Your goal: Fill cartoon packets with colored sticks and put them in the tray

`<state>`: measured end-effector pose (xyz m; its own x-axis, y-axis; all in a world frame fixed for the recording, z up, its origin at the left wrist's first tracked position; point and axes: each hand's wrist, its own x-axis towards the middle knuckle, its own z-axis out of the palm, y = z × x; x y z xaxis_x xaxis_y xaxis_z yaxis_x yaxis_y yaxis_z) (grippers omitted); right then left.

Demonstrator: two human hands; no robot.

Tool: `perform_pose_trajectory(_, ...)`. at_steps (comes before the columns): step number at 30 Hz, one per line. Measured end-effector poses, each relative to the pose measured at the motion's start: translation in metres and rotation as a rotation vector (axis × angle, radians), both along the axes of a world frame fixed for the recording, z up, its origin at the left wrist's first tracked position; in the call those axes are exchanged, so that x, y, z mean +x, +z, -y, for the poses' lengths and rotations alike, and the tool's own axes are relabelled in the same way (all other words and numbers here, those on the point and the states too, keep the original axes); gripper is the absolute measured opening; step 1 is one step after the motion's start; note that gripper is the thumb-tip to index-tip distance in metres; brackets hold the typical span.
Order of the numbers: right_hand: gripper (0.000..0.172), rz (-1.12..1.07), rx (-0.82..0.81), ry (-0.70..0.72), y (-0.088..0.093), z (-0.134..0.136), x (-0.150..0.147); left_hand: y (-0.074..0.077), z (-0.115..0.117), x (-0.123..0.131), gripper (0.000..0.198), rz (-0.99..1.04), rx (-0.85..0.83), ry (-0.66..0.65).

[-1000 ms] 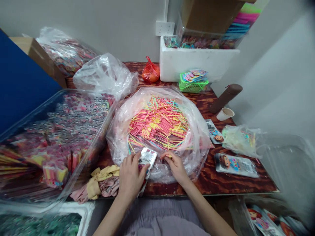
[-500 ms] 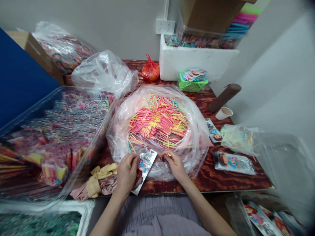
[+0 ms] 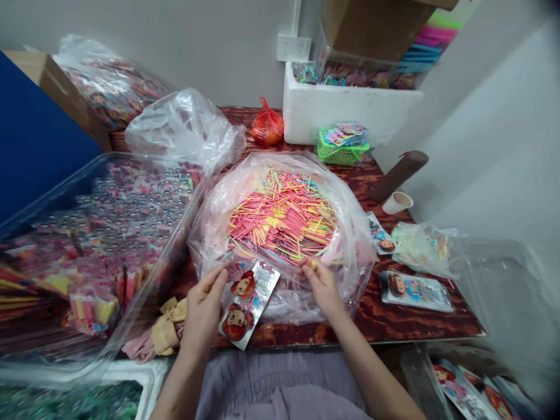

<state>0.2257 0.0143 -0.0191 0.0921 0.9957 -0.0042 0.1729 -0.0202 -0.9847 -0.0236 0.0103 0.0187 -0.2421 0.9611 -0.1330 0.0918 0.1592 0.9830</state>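
Observation:
My left hand [image 3: 205,306] is closed in a pinch at the upper left edge of a silver printed pouch [image 3: 249,303]. I cannot tell whether its fingertips hold the pouch, the plastic or something thin. The pouch lies tilted at the table's front, showing two cartoon faces. My right hand [image 3: 322,289] is also pinched, at the near rim of a large clear plastic bag [image 3: 210,233]. A small yellow spot shows at its fingers; what they hold is hidden. Inside the open bag lies a heap of thin pink, yellow and green sticks [image 3: 284,216].
At left stands a clear bin [image 3: 168,265] of small packets, beside a crumpled cloth [image 3: 166,335]. On the right are a silver pack [image 3: 415,290], a small plastic bag [image 3: 422,248], a paper cup [image 3: 397,202] and a brown bottle [image 3: 400,175]. A green basket [image 3: 343,153] sits behind.
My left hand has moved left, uncovering the pouch's printed faces, while the pouch stays nearly in place. My right hand has shifted slightly right and away from me.

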Motion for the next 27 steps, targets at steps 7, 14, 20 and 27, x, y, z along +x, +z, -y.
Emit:
perform_pose_trajectory(7,0.014,0.860,-0.183,-0.007,0.024,-0.054,0.007,0.011,0.002,0.001,0.034,0.181,-0.061,-0.105)
perform_pose_trajectory(14,0.024,1.096,-0.371,0.163,0.019,-0.072,-0.013,0.000,0.002,0.006,0.025,0.047,-0.072,-0.197)
perform_pose_trajectory(20,0.021,0.964,-0.333,0.154,0.014,-0.087,0.007,-0.007,0.001,-0.012,0.024,0.076,-0.053,-0.131)
perform_pose_trajectory(27,0.027,1.142,-0.122,0.180,0.013,-0.095,-0.022,-0.010,0.002,-0.007,0.036,0.055,-0.095,-0.150)
